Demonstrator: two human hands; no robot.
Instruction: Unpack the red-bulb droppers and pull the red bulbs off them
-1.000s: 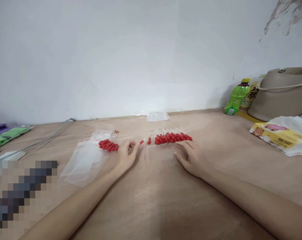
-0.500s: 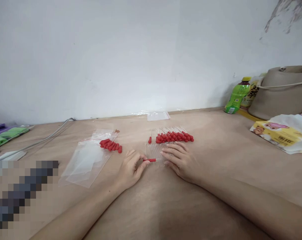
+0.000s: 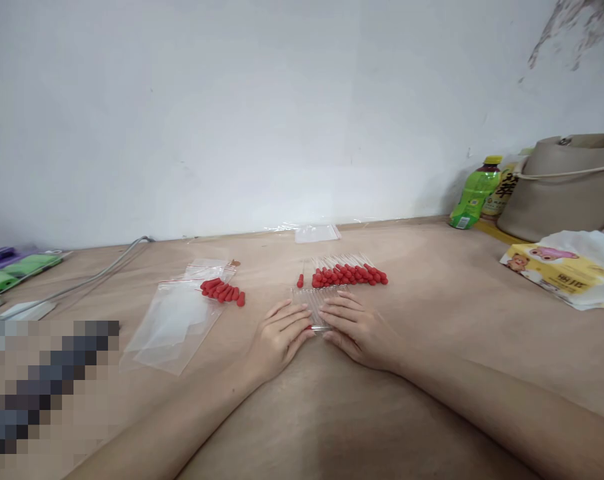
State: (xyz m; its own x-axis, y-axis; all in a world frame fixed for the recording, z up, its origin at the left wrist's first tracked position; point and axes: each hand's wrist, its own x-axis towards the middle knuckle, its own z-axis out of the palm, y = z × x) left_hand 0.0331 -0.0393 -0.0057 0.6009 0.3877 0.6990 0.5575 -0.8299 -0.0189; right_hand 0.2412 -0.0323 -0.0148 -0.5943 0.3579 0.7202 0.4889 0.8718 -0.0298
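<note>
A row of clear, thin glass tubes [image 3: 315,300] lies side by side on the brown table surface. My left hand [image 3: 282,333] rests over their left ends with its fingers stretched out. At the near edge, a tube with a red rubber bulb [image 3: 309,327] shows between its thumb and fingers; the bulb is mostly hidden. My right hand [image 3: 355,327] lies on the right ends, fingers flat and slightly spread. Just beyond the row is a pile of droppers with red bulbs [image 3: 349,274], glass stems pointing away. A single red-bulbed dropper [image 3: 301,281] lies left of the pile.
Loose red bulbs [image 3: 223,291] lie partly on clear zip bags [image 3: 169,327] at left. Another small bag [image 3: 317,233] is by the wall. To the right stand a green bottle [image 3: 475,193], a beige bin [image 3: 557,187] and a tissue pack [image 3: 557,267]. A grey cable [image 3: 107,269] crosses the left.
My left hand has moved right and flattened over the tubes, covering most of the red bulb that it pinched before. My right hand has barely moved.
</note>
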